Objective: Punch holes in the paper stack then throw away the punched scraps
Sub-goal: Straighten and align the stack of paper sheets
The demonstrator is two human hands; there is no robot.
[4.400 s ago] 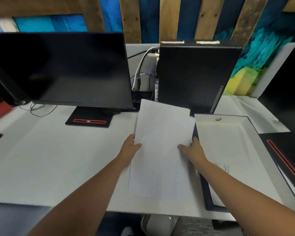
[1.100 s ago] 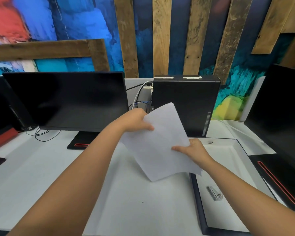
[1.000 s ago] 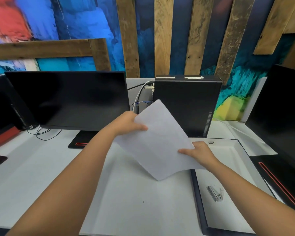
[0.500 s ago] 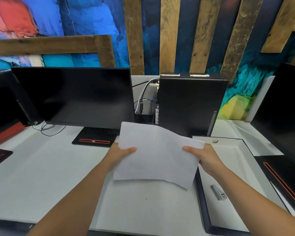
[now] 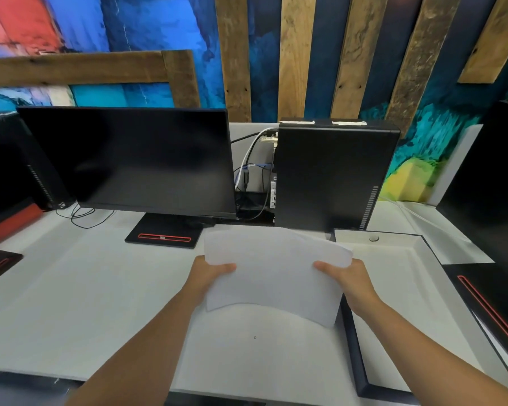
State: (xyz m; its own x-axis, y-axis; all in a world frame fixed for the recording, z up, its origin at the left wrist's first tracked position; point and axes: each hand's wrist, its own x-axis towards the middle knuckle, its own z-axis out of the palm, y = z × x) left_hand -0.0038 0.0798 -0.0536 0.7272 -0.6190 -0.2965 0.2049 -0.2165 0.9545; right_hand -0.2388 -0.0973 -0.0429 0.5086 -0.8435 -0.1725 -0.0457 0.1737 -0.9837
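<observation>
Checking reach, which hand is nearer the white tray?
Right. The right hand holds the paper stack beside the tray; the left hand holds the stack's opposite edge, farther away.

Left hand [image 5: 208,278], right hand [image 5: 353,279] partly behind paper stack [image 5: 274,273].

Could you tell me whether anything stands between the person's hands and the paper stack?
Nothing visible does: the left hand and the right hand each grip a side edge of the paper stack, holding it above the white desk.
</observation>
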